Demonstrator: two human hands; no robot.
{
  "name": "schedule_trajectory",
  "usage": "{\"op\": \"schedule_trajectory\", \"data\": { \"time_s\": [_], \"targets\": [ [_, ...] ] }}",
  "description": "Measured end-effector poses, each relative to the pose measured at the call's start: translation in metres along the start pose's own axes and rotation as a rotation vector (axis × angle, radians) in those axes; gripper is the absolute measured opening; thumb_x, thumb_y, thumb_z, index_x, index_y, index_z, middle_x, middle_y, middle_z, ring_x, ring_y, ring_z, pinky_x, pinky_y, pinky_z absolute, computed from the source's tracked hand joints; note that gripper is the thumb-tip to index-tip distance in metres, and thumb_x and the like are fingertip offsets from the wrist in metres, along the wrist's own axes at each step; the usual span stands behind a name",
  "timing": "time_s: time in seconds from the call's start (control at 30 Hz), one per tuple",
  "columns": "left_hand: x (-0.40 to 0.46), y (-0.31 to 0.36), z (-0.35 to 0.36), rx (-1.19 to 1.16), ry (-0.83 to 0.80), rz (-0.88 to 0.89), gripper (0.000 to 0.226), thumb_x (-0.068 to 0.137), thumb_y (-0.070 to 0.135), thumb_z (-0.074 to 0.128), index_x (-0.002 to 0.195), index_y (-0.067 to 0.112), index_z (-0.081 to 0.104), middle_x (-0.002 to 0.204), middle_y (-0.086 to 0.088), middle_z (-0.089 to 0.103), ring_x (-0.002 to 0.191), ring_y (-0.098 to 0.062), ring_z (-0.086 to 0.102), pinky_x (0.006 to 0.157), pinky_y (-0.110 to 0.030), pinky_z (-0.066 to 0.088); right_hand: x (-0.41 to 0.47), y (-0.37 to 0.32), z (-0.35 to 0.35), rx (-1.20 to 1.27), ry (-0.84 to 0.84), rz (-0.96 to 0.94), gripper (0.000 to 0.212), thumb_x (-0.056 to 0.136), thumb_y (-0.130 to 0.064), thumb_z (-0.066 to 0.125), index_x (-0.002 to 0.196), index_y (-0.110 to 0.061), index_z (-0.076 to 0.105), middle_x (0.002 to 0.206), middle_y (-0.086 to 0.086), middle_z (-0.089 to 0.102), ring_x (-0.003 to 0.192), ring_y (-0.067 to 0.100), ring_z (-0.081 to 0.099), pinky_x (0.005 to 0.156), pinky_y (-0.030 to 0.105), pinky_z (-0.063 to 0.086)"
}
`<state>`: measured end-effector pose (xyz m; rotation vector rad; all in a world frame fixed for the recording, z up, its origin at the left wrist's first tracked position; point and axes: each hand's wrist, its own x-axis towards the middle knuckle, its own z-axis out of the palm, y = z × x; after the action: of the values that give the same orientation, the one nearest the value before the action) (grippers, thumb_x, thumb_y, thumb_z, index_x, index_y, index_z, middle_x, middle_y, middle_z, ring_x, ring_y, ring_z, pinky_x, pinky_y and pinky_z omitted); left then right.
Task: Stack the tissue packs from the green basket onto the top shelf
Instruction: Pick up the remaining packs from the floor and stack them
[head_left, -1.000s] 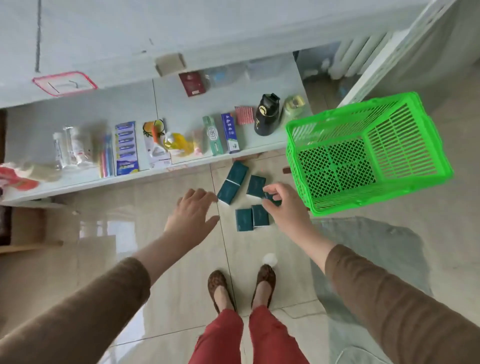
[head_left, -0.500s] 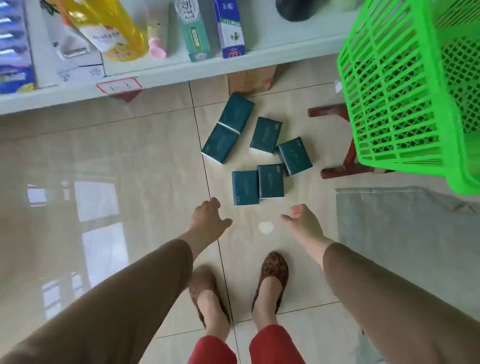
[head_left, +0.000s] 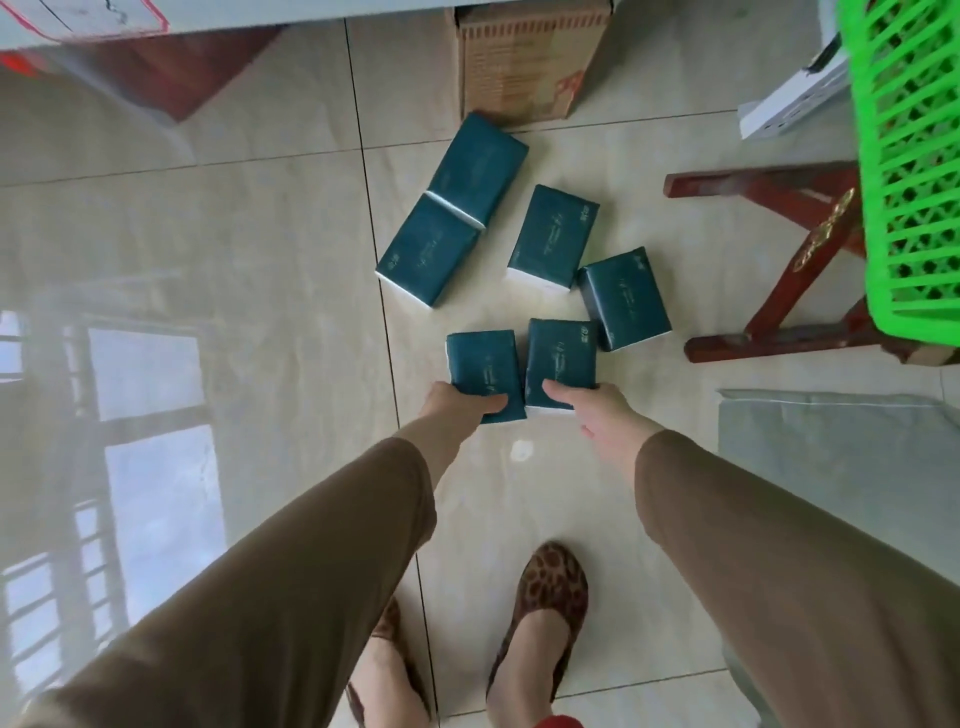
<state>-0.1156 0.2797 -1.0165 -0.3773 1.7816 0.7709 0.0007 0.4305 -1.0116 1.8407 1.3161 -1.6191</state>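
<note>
Both arms reach down: left hand (head_left: 457, 402) grip closed on near-left tissue pack (head_left: 483, 371); right hand (head_left: 597, 405) seemingly clasping neighbouring pack (head_left: 560, 364).

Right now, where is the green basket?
In the head view the green basket sits at the far right edge, raised on a dark red wooden stand, to the right of the tissue packs lying on the floor.

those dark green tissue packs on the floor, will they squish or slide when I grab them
The tissue packs look film-wrapped and glossy, so probably a bit slippery on the polished tile floor. Their flat shape suggests they won't roll. Likely light and slightly squashy; the left hand seems to be gripping one alone.
</note>
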Motion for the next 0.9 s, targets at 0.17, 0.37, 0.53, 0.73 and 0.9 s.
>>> {"op": "schedule_trajectory", "data": {
  "time_s": [0.17,0.37,0.53,0.73,0.9],
  "targets": [
    [-0.059,-0.008,-0.038,0.014,-0.015,0.034,0.055,0.071,0.026,0.087,0.117,0.013,0.06,0.107,-0.002,0.069,0.1,-0.022,0.063,0.088,-0.036,0.05,-0.07,-0.001,-0.007,0.095,-0.051,-0.047,0.06,0.074,-0.029,0.086,0.119,-0.012,0.052,0.114,0.005,0.064,0.101,0.02,0.061,0.074,0.031,0.046],
    [-0.223,0.031,-0.131,0.143,0.152,0.239,0.041,0.077,0.028,0.08,0.109,0.021,0.055,0.102,0.001,0.066,0.09,-0.018,0.063,0.075,-0.037,0.055,-0.251,-0.058,-0.025,0.156,-0.069,-0.262,0.05,0.076,-0.024,0.085,0.11,-0.018,0.05,0.105,0.001,0.066,0.093,0.014,0.066,0.072,0.026,0.051],
    [-0.398,0.115,-0.226,0.277,0.272,0.509,0.033,0.077,0.041,0.076,0.095,0.025,0.053,0.091,-0.001,0.062,0.082,-0.023,0.059,0.067,-0.042,0.052,-0.436,-0.149,-0.057,0.089,-0.007,-0.544,0.039,0.072,-0.03,0.084,0.097,-0.028,0.054,0.087,-0.008,0.067,0.075,0.008,0.063,0.068,0.022,0.047],
    [-0.594,0.219,-0.309,0.309,0.416,0.795,0.04,0.073,0.061,0.068,0.094,0.03,0.052,0.084,0.006,0.06,0.076,-0.014,0.058,0.061,-0.036,0.046,-0.622,-0.256,-0.098,-0.034,0.061,-0.876,0.053,0.063,-0.05,0.08,0.101,-0.025,0.053,0.084,-0.015,0.065,0.079,0.005,0.063,0.071,0.029,0.049],
    [-0.681,0.285,-0.35,0.341,0.519,0.963,0.033,0.077,0.049,0.074,0.093,0.034,0.049,0.082,0.012,0.057,0.074,-0.008,0.055,0.056,-0.03,0.037,-0.704,-0.332,-0.124,-0.118,0.087,-1.114,0.047,0.066,-0.054,0.078,0.103,-0.04,0.053,0.096,-0.025,0.066,0.086,-0.007,0.062,0.07,0.012,0.044]
  ]
}}
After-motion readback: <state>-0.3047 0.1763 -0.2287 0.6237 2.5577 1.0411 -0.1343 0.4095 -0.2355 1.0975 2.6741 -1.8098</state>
